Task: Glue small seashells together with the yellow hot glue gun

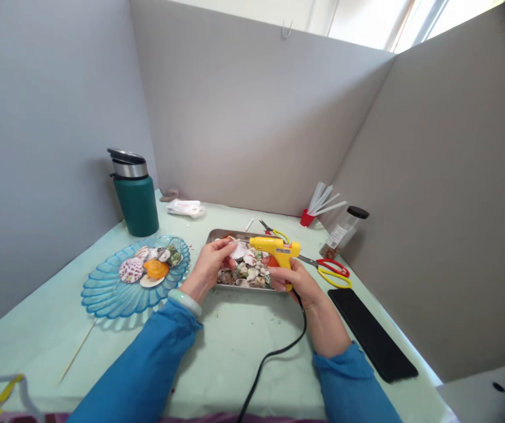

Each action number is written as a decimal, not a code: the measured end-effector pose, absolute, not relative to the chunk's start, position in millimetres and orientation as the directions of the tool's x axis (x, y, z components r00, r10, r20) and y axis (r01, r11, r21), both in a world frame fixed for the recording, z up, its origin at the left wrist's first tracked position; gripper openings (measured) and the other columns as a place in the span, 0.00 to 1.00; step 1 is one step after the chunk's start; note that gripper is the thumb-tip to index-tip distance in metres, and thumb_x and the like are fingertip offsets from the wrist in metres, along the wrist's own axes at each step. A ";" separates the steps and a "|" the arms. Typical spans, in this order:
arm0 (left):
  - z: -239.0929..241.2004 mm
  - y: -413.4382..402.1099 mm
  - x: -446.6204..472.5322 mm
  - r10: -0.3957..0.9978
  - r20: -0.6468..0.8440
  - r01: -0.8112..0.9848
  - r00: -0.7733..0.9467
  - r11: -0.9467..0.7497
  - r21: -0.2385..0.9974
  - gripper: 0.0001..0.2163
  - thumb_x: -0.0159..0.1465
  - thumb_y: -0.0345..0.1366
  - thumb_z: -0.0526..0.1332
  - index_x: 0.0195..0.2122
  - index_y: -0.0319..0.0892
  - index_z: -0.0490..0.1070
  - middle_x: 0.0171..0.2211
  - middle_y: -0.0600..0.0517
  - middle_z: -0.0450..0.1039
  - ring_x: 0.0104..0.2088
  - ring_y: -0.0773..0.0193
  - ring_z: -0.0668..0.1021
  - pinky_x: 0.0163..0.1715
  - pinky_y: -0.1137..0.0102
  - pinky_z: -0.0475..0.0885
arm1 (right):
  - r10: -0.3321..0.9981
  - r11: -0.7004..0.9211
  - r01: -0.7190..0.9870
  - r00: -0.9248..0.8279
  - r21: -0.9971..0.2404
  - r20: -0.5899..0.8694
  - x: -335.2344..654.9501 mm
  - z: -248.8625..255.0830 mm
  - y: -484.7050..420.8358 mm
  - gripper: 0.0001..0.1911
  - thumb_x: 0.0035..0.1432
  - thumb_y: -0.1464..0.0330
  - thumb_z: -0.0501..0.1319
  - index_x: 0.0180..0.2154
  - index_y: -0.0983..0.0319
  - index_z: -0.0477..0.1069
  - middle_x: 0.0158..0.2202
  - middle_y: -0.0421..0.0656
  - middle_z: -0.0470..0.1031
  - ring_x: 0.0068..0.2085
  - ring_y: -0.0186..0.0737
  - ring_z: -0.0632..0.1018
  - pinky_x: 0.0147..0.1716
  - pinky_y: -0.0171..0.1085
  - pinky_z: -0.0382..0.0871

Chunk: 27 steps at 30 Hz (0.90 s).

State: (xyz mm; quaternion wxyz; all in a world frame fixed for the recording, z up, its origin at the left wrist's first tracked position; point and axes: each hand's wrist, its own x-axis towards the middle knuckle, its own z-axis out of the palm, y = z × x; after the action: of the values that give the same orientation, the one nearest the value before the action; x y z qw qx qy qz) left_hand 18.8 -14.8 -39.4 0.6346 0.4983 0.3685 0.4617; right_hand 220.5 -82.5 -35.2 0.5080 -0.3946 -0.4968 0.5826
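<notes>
My right hand (295, 281) is wrapped round the handle of a yellow hot glue gun (278, 248), its nozzle pointing left. A black cord (274, 353) runs from the gun's base down to the table's front edge. Close to the nozzle, my left hand (215, 261) pinches a pale shell (238, 251) between thumb and fingers. Both hands are above a metal tray (243, 287) filled with many small shells and stones (246, 273). On the left, a blue scalloped glass plate (102, 294) holds several larger shells, one of them orange (156, 269).
A green bottle (136, 205) stands behind the plate; a wooden stick (77, 351) lies before it. Rightward are red-and-yellow scissors (334, 271), smaller scissors (278, 232), a red cup of glue sticks (307, 218), a tilted jar (343, 234) and a black slab (371, 335). Grey panels (252, 117) enclose the table.
</notes>
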 end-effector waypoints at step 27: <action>-39.5 -17.4 22.6 0.949 -0.028 -0.202 0.315 0.096 0.975 0.11 0.65 0.38 0.59 0.45 0.38 0.70 0.40 0.49 0.74 0.34 0.64 0.77 0.32 0.66 0.76 | 0.993 -0.001 -0.139 -0.116 -0.990 0.015 217.4 -37.5 -79.2 0.16 0.44 0.66 0.70 0.36 0.65 0.74 0.13 0.31 0.60 0.16 0.28 0.60 0.17 0.31 0.50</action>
State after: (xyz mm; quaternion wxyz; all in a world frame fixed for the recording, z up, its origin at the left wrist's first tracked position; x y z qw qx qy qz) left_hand 22.6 -17.4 -39.5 0.6389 0.4995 0.3737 0.4502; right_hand 217.4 -79.2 -37.5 0.5051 -0.4322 -0.4943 0.5601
